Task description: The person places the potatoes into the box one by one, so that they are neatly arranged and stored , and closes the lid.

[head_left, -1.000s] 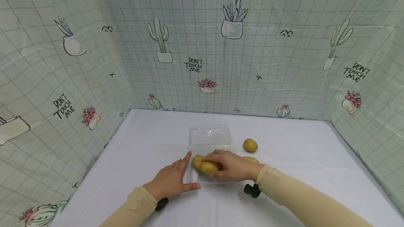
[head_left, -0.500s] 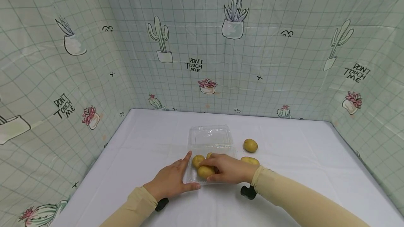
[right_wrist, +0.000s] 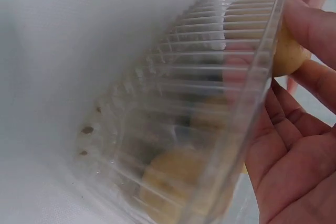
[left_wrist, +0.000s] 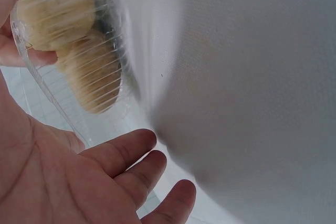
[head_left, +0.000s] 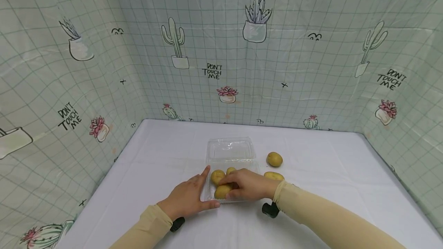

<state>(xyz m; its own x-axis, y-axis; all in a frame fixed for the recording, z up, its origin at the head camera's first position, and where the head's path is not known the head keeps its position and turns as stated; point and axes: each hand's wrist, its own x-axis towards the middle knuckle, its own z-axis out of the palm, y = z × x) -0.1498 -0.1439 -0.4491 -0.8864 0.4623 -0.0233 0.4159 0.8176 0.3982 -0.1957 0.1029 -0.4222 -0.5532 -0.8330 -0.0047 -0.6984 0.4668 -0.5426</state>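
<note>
A clear plastic clamshell box (head_left: 231, 151) lies with its lid folded back on the table. My right hand (head_left: 250, 184) reaches into its base, thumb and fingers pinching a potato (head_left: 222, 192) at the near left corner. Beyond that one, two more potatoes (head_left: 217, 177) sit in the base, one partly hidden by the right hand. My left hand (head_left: 185, 198) is spread at the box's left side, thumb by the front corner and fingers along the edge. Through the ribbed wall in the right wrist view, the gripped potato (right_wrist: 290, 51) shows beside the thumb, with another potato (right_wrist: 173, 184) nearer the camera.
To the right of the box, one loose potato (head_left: 274, 159) lies farther back and a second potato (head_left: 273, 176) sits just behind the right wrist. White cloth covers the table (head_left: 322, 172). Printed curtains (head_left: 214, 41) close off the back and sides.
The right hand has moved slightly left and toward the front, shifting its potato into the near left corner, away from the other potatoes. The left hand stays in place.
</note>
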